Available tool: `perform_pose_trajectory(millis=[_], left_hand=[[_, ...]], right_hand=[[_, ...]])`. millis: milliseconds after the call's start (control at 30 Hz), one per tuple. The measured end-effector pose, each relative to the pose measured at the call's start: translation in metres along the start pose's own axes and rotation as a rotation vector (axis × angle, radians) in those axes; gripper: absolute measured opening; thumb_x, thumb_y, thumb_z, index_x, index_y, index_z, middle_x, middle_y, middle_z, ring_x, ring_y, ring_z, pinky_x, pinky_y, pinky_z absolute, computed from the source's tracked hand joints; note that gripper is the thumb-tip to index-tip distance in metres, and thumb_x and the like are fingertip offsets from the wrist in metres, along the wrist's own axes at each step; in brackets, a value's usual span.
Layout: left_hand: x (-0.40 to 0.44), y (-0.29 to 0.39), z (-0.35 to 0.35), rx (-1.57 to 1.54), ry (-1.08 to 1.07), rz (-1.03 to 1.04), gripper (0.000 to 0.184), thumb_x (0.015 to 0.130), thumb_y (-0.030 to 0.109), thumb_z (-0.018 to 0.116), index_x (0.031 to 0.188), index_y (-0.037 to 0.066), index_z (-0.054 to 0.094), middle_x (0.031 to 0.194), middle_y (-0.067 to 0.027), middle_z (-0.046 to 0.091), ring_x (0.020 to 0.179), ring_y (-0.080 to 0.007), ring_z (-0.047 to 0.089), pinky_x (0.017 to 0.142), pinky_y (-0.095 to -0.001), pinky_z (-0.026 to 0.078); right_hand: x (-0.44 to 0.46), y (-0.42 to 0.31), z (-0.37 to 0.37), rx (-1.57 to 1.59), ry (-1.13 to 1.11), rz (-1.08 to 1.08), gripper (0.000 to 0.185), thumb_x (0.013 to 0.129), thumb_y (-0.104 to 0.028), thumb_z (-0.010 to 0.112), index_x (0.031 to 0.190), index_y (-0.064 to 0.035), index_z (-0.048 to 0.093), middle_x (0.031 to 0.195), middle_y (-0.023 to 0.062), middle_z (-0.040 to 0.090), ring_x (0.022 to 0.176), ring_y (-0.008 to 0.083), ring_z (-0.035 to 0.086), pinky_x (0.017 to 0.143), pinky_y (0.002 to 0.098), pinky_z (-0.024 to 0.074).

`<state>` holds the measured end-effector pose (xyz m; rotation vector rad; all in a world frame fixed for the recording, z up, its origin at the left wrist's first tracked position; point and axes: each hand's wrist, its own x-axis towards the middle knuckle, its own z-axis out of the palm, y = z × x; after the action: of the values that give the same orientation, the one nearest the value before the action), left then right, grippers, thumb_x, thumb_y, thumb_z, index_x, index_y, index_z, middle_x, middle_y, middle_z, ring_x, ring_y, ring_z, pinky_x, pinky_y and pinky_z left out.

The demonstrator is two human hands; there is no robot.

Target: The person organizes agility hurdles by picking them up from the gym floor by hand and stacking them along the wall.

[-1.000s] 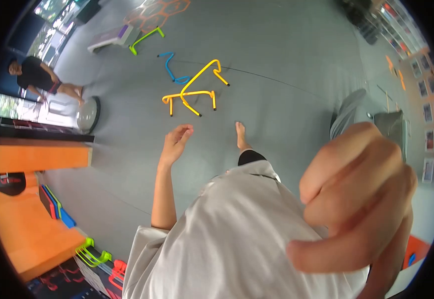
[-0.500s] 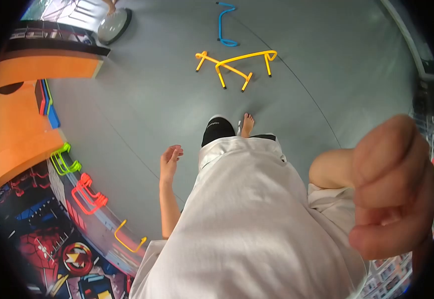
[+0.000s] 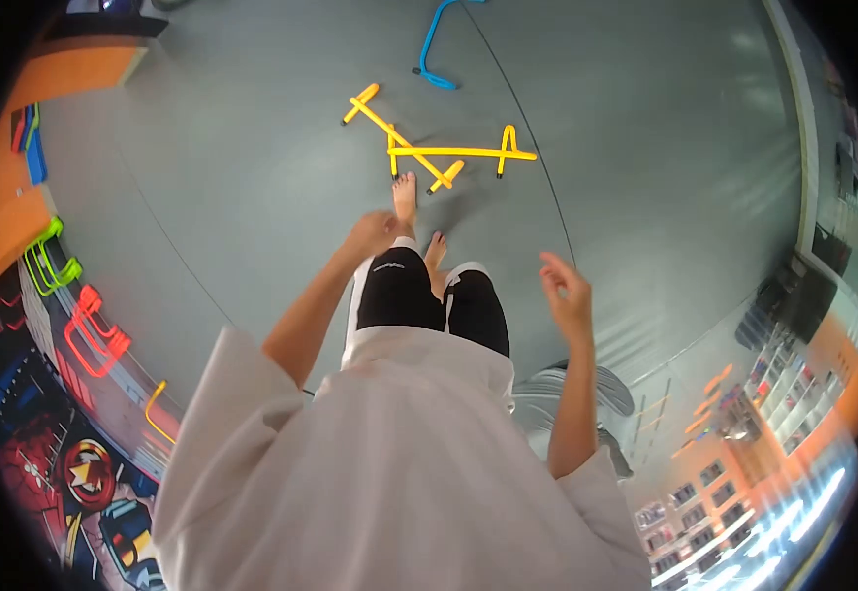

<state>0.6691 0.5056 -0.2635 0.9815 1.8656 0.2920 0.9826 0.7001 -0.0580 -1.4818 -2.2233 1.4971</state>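
Note:
My left hand [image 3: 375, 233] hangs in front of my left thigh, close above the left foot, its fingers loosely bent and nothing seen in them. My right hand [image 3: 567, 295] is held out to the right of my legs, empty, with the index finger and thumb apart. Ahead on the floor stand two yellow hurdles, one set slantwise [image 3: 380, 123] and one running across [image 3: 458, 152], their bars crossing. My left bare foot [image 3: 405, 197] is just before them, near a hurdle leg. My right foot [image 3: 436, 251] is further back. Neither hand touches a hurdle.
A blue hurdle [image 3: 429, 44] lies beyond the yellow ones on the grey floor [image 3: 645, 187]. Along the left wall are green hurdles [image 3: 52, 261], red hurdles [image 3: 94, 333] and a yellow one [image 3: 158, 414]. Shelves [image 3: 793, 394] stand at the right rear.
The yellow hurdles are nearer, and my left foot has come forward. My right hand has dropped from close to the camera to out beside my legs; my left hand has swung forward.

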Motion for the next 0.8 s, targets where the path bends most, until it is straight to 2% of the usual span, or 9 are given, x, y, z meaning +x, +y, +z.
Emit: perform_pose_trajectory(millis=[67, 133, 233, 333, 433, 500, 533, 600, 800], left_hand=[[0.059, 0.034, -0.011, 0.094, -0.132, -0.015, 0.032, 0.084, 0.03, 0.064, 0.102, 0.004, 0.07, 0.105, -0.0213, 0.069, 0.106, -0.034, 0.066, 0.09, -0.0453, 0.053], [0.138, 0.007, 0.045, 0.169, 0.012, 0.063, 0.035, 0.084, 0.031, 0.065, 0.106, 0.005, 0.07, 0.124, -0.02, 0.063, 0.117, -0.0353, 0.06, 0.1, -0.0486, 0.048], [0.197, 0.053, 0.028, 0.262, -0.045, -0.03, 0.042, 0.081, 0.033, 0.069, 0.114, 0.006, 0.067, 0.136, -0.0169, 0.056, 0.127, -0.0357, 0.053, 0.105, -0.05, 0.044], [0.257, 0.039, 0.062, 0.362, -0.042, -0.028, 0.05, 0.08, 0.034, 0.072, 0.122, 0.008, 0.064, 0.135, -0.0146, 0.057, 0.128, -0.0335, 0.053, 0.105, -0.0492, 0.044], [0.291, 0.042, 0.082, 0.356, -0.338, -0.145, 0.042, 0.081, 0.031, 0.068, 0.116, 0.007, 0.069, 0.12, -0.0145, 0.069, 0.112, -0.0316, 0.066, 0.094, -0.0436, 0.053], [0.275, 0.057, 0.1, 0.215, -0.265, -0.292, 0.036, 0.085, 0.032, 0.063, 0.11, 0.008, 0.072, 0.109, -0.015, 0.073, 0.104, -0.0318, 0.07, 0.092, -0.0427, 0.054], [0.251, 0.073, 0.089, 0.239, -0.285, -0.309, 0.041, 0.084, 0.031, 0.063, 0.119, 0.01, 0.068, 0.12, -0.0168, 0.067, 0.121, -0.0343, 0.056, 0.103, -0.0473, 0.042], [0.223, 0.086, 0.079, 0.289, -0.169, -0.313, 0.05, 0.085, 0.03, 0.062, 0.132, 0.013, 0.06, 0.134, -0.0176, 0.058, 0.138, -0.0359, 0.041, 0.115, -0.0512, 0.029], [0.242, 0.023, 0.147, 0.454, 0.474, -0.228, 0.06, 0.09, 0.024, 0.06, 0.145, 0.012, 0.043, 0.149, -0.0125, 0.043, 0.142, -0.0307, 0.035, 0.117, -0.047, 0.028]], right_hand=[[0.001, 0.022, 0.001, -0.032, -0.088, 0.145, 0.027, 0.093, -0.007, 0.06, 0.119, -0.0057, 0.068, 0.093, 0.006, 0.069, 0.078, 0.014, 0.063, 0.074, 0.0281, 0.0513], [0.002, 0.041, 0.002, -0.006, -0.137, 0.215, 0.027, 0.093, -0.007, 0.06, 0.119, -0.0057, 0.068, 0.092, 0.007, 0.069, 0.079, 0.0149, 0.064, 0.074, 0.0289, 0.0517], [0.016, 0.07, 0.001, 0.034, -0.179, 0.245, 0.027, 0.093, -0.007, 0.059, 0.118, -0.0057, 0.068, 0.093, 0.0085, 0.069, 0.081, 0.0166, 0.065, 0.075, 0.03, 0.052], [0.038, 0.093, -0.008, -0.026, -0.218, 0.261, 0.028, 0.092, -0.006, 0.06, 0.118, -0.0055, 0.068, 0.094, 0.0097, 0.069, 0.082, 0.0187, 0.066, 0.076, 0.0309, 0.0524], [0.059, 0.118, -0.034, -0.077, -0.276, 0.242, 0.028, 0.091, -0.006, 0.06, 0.117, -0.0051, 0.068, 0.095, 0.0103, 0.069, 0.084, 0.0198, 0.066, 0.077, 0.0312, 0.0525], [0.067, 0.118, -0.054, -0.066, -0.332, 0.238, 0.028, 0.091, -0.006, 0.06, 0.117, -0.0049, 0.068, 0.095, 0.0103, 0.069, 0.084, 0.0199, 0.066, 0.077, 0.0312, 0.0524], [0.07, 0.119, -0.063, -0.07, -0.356, 0.238, 0.027, 0.091, -0.006, 0.06, 0.117, -0.0049, 0.069, 0.094, 0.0102, 0.069, 0.084, 0.0197, 0.066, 0.077, 0.031, 0.0525], [0.082, 0.126, -0.083, -0.088, -0.398, 0.232, 0.027, 0.091, -0.006, 0.06, 0.116, -0.0048, 0.069, 0.094, 0.01, 0.07, 0.084, 0.0191, 0.066, 0.078, 0.0306, 0.0527], [0.115, 0.206, -0.099, -0.135, -0.436, 0.244, 0.022, 0.094, -0.009, 0.06, 0.114, -0.0051, 0.069, 0.094, 0.0088, 0.071, 0.084, 0.017, 0.068, 0.078, 0.03, 0.0534]])
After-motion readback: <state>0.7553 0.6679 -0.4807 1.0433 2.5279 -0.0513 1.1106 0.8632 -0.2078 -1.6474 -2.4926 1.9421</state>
